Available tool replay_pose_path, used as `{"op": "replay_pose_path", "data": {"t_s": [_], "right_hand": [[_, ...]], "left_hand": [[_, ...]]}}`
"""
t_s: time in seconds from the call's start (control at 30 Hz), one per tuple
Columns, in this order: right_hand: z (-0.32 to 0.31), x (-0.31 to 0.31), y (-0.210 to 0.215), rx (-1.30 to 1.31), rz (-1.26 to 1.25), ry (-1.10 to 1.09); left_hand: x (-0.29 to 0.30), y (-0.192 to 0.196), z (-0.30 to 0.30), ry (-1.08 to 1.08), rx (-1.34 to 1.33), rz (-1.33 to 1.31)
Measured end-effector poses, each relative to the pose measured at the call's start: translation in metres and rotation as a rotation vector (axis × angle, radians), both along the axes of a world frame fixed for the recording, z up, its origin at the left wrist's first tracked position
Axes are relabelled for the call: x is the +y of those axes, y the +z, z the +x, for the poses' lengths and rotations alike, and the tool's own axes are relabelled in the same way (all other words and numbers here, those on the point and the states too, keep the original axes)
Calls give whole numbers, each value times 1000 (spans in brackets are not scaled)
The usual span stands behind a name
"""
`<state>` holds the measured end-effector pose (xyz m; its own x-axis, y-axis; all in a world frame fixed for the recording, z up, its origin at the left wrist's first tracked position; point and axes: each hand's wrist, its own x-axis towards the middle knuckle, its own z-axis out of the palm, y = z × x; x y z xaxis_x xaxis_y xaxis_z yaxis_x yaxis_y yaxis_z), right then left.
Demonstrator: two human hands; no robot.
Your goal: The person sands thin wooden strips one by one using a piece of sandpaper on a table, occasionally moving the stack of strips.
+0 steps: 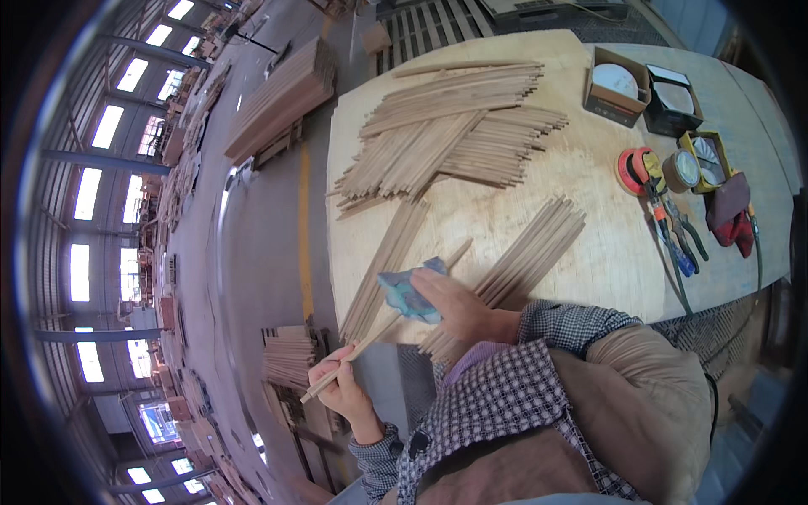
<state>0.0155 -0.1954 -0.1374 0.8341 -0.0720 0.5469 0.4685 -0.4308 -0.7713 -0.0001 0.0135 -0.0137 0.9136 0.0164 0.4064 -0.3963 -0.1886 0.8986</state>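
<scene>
Left hand [341,383] closed around the near end of a thin wooden stick [383,328] jutting off the workbench [589,244] edge; right hand [459,307] pressing a folded blue abrasive sheet [410,290] on it. Best rubbed along the grain, turning between strokes

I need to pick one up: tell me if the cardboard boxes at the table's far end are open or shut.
Open. Both cardboard boxes show their insides with flaps up; a pale round disc lies in each.
</scene>
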Motion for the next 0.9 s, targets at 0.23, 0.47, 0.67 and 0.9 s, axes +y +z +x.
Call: {"op": "replay_pose_path", "data": {"t_s": [0.23, 0.47, 0.67, 0.9], "right_hand": [[42, -48, -58, 255, -88, -154], [27, -13, -35, 61, 97, 59], [36, -39, -7, 611, 277, 313], [41, -55, -80, 361, -94, 15]], "left_hand": [[8, -9, 5, 110, -29, 13], [-8, -14, 1, 361, -45, 55], [3, -19, 1, 364, -148, 117], [-9, -12, 1, 305, -78, 33]]}}
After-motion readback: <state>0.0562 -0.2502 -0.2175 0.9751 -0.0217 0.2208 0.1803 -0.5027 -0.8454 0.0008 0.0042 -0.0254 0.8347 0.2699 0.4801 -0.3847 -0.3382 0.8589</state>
